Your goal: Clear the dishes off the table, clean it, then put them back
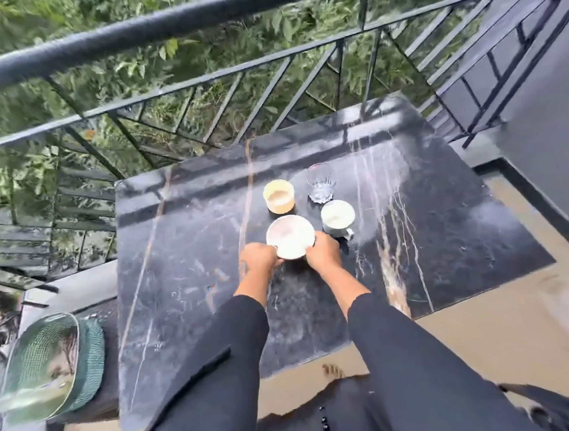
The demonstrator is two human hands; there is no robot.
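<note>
1. A person in long black sleeves (409, 359) stands at a square black marble desk (183, 258) with pale and rust-coloured veins, set on a balcony beside a black metal railing (156, 27).
2. The left hand (258, 260) and the right hand (322, 251) are both clamped on a round white ceramic bowl (290, 236), one on each side of it, fingers curled around its near rim.
3. The bowl is at the middle of the desk, nearest the person of all the dishes; I cannot tell whether its base touches the top or is just clear of it.
4. Beyond the bowl, slightly to its left, sits a short cream-yellow cylindrical cup (278, 196), upright, with a tan inside.
5. To the right of that cup stands a clear cut-glass tumbler (320, 181), upright, the farthest dish from the person.
6. Just right of the bowl and nearer than the tumbler is a white ceramic mug (337, 218) with its handle turned toward the near right; it stands close beside the right hand, apart from the bowl.
7. The four dishes are grouped near one another in the middle of the desk; the rest of its glossy top is bare and reflects the rail.
8. Off the desk's left side, on a dark ledge, a green mesh basket (48, 359) lies tipped on its side, its open mouth facing the left.
9. Green foliage (126, 78) fills the view beyond the rail, and a tan floor (492, 327) shows to the right.
</note>
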